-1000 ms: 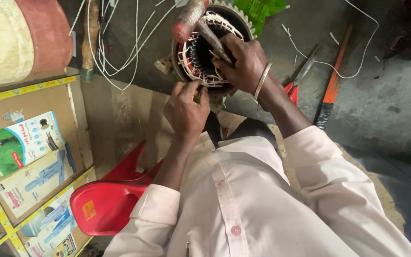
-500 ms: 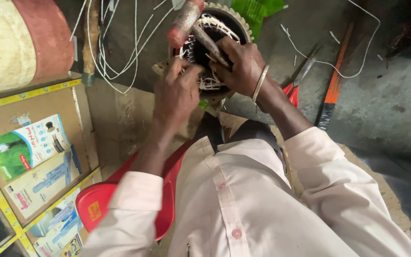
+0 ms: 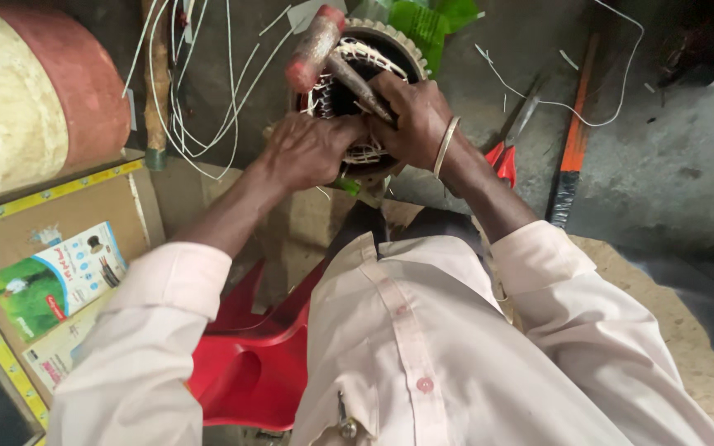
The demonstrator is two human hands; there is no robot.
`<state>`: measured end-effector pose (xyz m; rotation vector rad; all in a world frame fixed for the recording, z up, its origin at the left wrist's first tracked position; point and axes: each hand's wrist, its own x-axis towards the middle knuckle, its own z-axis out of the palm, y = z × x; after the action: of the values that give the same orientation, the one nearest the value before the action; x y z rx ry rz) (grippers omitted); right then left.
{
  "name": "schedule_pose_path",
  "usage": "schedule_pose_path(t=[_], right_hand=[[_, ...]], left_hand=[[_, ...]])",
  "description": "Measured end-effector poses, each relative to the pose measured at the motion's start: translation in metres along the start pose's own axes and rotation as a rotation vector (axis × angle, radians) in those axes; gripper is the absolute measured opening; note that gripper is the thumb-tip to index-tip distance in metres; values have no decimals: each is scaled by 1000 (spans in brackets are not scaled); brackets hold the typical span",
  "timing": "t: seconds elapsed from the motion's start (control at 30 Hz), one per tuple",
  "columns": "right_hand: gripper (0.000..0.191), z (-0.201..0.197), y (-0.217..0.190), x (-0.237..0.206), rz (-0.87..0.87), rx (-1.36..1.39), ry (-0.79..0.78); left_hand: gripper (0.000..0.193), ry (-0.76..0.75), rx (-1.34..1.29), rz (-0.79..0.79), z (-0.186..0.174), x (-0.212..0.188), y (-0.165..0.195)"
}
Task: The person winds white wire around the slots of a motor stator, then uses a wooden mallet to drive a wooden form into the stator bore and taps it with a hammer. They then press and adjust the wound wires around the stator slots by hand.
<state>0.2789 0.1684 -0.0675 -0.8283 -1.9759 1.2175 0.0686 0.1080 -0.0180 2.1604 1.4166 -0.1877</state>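
A round motor stator (image 3: 390, 41) with pale windings stands on the floor in front of me. My right hand (image 3: 411, 111), with a metal bangle on the wrist, grips a hammer with a worn red head (image 3: 314, 45), its shaft crossing the stator's opening. My left hand (image 3: 311, 149) rests on the stator's near rim, fingers curled over the whitish winding wires (image 3: 365, 153). Whether the left hand pinches a wire is hidden.
Loose white wires (image 3: 200, 99) lie on the dark floor at the left beside a large faded drum (image 3: 26, 91). A cardboard box with printed packets (image 3: 59, 272) sits lower left. A red plastic stool (image 3: 249, 363) is under me. Red-handled pliers (image 3: 506, 157) and an orange-handled tool (image 3: 573, 140) lie at the right.
My left hand moved up from below the stator onto its near rim. The hammer head swung left and upward. My view shifted slightly.
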Motion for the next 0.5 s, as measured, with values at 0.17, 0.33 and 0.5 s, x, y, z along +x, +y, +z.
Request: schedule_pose_path(t=[0.17,0.33,0.5], right_hand=[[23,3,-9,6,40,-17,-13],[24,4,-10,5,29,-5,8],[26,6,-4,3,53,-28,4]], left_hand=[[27,95,62,278,-3,6,-12],[29,3,88,152,-5,-1,-16],[30,337,144,-32,15,-44,3]])
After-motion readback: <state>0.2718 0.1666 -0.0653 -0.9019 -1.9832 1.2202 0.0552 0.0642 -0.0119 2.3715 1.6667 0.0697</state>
